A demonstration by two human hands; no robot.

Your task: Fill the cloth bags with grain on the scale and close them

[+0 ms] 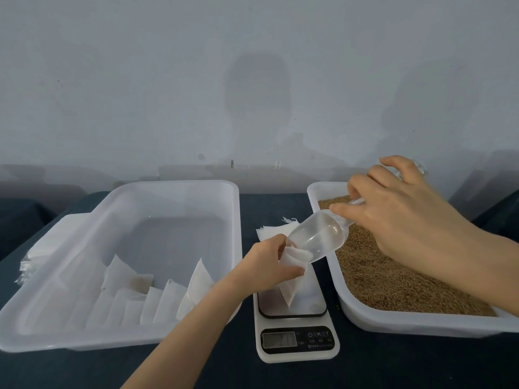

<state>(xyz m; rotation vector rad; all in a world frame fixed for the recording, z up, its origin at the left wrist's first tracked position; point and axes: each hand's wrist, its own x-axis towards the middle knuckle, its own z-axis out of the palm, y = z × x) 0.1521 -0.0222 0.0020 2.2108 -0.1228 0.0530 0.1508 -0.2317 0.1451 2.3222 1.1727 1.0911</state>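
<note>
The left hand (269,259) fingers are pinching open the small white cloth bag (290,290), hanging limp over the white digital scale (297,357). The right hand (407,214) fingers are gripping the handle of the clear plastic scoop (317,237) above that scale. Soft and light, the bag is likely demanding a rim hold.

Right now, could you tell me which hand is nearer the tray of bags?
Left. The left hand sits just beside the tray; the right hand is above the grain.

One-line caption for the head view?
Left hand holds a cloth bag over the scale; right hand tips a clear scoop into its mouth, grain tray alongside.
</note>
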